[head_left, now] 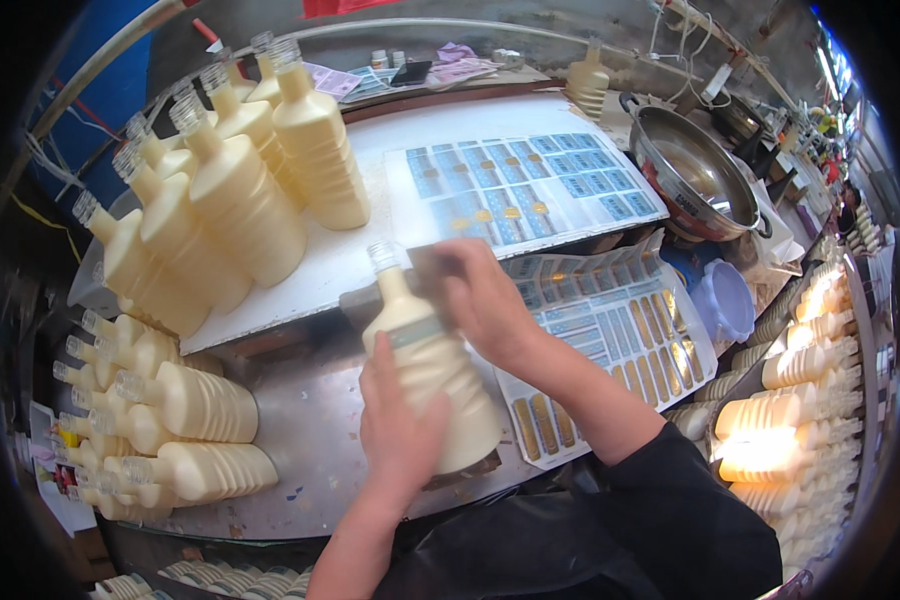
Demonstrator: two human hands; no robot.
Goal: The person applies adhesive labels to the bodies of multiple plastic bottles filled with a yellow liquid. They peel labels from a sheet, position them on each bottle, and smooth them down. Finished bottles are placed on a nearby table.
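Tilted over the metal worktop, a cream-coloured bottle [450, 395] with a clear threaded neck is held in my left hand [400, 420], closed round its lower side. A grey-green strip [417, 333] lies across the bottle's shoulder. My right hand [480, 300] is beside the neck and upper body, its fingers pinched on a small flat grey-brown piece [428, 262]; motion blurs it, so its kind is unclear. Just beyond the bottle lies a sheet of blue and gold labels [520, 190]. Under my right forearm is a second sheet with gold and blue labels [610, 335].
Several cream bottles [320, 150] stand on the white board [380, 150] at the far left. More bottles [210, 400] lie stacked at left, and rows of them [800, 400] at right. A large metal pan [695, 170] and a lilac basin [725, 300] sit at right.
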